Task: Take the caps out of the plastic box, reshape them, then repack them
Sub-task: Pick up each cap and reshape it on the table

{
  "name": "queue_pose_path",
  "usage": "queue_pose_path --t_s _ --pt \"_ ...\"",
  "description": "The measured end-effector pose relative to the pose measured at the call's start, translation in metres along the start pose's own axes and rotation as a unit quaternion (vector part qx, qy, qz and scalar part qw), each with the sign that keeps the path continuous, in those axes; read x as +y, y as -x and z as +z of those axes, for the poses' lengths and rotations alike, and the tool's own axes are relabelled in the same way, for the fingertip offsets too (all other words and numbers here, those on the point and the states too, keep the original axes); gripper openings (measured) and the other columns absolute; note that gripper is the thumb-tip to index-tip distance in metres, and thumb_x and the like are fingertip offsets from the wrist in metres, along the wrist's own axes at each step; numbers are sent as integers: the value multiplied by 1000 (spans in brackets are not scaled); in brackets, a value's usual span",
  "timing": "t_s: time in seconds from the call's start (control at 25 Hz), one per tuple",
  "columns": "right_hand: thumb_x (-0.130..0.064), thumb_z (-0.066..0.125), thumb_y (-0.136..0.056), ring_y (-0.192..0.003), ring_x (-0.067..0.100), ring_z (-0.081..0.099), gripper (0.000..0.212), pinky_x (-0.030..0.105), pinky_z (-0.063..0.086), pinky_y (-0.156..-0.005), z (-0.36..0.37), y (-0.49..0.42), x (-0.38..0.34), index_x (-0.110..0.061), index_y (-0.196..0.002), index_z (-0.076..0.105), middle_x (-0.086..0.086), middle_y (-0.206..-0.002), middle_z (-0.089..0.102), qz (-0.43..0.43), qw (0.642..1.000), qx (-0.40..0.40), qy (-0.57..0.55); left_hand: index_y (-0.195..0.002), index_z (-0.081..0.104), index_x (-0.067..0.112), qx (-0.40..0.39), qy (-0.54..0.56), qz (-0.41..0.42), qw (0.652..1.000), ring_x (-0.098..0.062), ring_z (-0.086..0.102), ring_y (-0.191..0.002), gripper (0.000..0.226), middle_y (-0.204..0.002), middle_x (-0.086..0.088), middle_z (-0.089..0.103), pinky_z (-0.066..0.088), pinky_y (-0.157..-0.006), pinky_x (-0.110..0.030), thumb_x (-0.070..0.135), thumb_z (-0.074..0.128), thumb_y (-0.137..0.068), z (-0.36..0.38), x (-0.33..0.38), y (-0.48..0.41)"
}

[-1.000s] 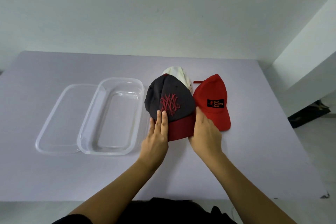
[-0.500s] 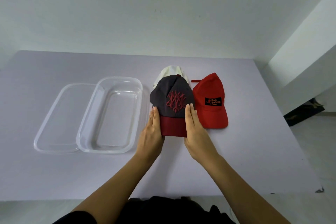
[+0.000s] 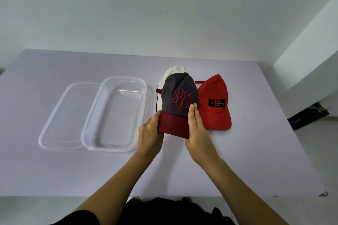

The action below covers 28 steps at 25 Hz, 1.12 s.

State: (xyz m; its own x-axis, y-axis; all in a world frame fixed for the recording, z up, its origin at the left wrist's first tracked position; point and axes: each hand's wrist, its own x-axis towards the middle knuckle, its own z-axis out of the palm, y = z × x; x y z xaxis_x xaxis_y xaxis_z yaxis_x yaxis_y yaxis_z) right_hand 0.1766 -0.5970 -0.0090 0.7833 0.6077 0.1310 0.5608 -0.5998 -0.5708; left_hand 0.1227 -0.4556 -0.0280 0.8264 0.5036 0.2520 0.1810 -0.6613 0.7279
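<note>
By the box (image 3: 109,150), the gray cap (image 3: 180,86) is being reshaped, gripped by the left hand (image 3: 149,133) and pressed by the flat right hand (image 3: 197,129), likely needing packing next.

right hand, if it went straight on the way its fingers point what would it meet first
The right hand points away along the grey cap, so it would first push into that cap's crown; the white cap lies behind, though depth is unclear.

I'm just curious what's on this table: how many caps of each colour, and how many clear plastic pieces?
Grey cap with dark red brim: 1
Red cap: 1
White cap: 1
Clear plastic box: 1
Clear lid: 1
Total: 5
</note>
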Motion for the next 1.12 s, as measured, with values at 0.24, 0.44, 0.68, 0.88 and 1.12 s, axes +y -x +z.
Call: queue_pose_path --t_s 0.24,0.44,0.68,0.88,1.12 --pt "16 47 -81 -142 35 18 86 39 50 -95 -2 -6 4 -12 -141 -7 13 -156 3 -23 999 31 23 -117 63 8 1 35 -34 999 -21 56 -63 42 -78 -7 70 43 -59 -25 -2 47 -80 -7 12 -4" --pt "19 48 -78 -142 32 19 87 30 39 -101 1 -6 2 -10 -142 -2 11 -155 5 -33 997 69 -1 -113 65 3 -30 68 -78 994 -7 48 -53 42 -67 1 62 41 -54 -10 -11 45 -79 -4 17 0" --pt "12 57 -79 -143 31 13 88 32 32 -107 -1 -5 10 -6 -144 0 11 -155 7 -40 997 21 66 -146 23 30 -59 -38 112 991 -41 34 -135 80 -153 -15 27 50 -89 -43 -8 53 -82 0 2 6" --pt "-9 66 -81 -101 43 62 77 44 54 -76 -4 -3 12 4 -143 22 27 -119 59 51 992 34 110 -140 32 28 -10 -50 140 989 -46 45 -125 72 -147 -22 34 58 -73 -45 -6 47 -78 1 -7 19" --pt "-4 61 -82 -76 40 66 66 44 54 -71 -11 -2 -5 -1 -141 31 23 -89 69 29 997 48 47 -135 35 7 20 -57 235 970 -43 54 -118 59 -140 -26 38 53 -83 -32 2 35 -77 -4 -8 10"
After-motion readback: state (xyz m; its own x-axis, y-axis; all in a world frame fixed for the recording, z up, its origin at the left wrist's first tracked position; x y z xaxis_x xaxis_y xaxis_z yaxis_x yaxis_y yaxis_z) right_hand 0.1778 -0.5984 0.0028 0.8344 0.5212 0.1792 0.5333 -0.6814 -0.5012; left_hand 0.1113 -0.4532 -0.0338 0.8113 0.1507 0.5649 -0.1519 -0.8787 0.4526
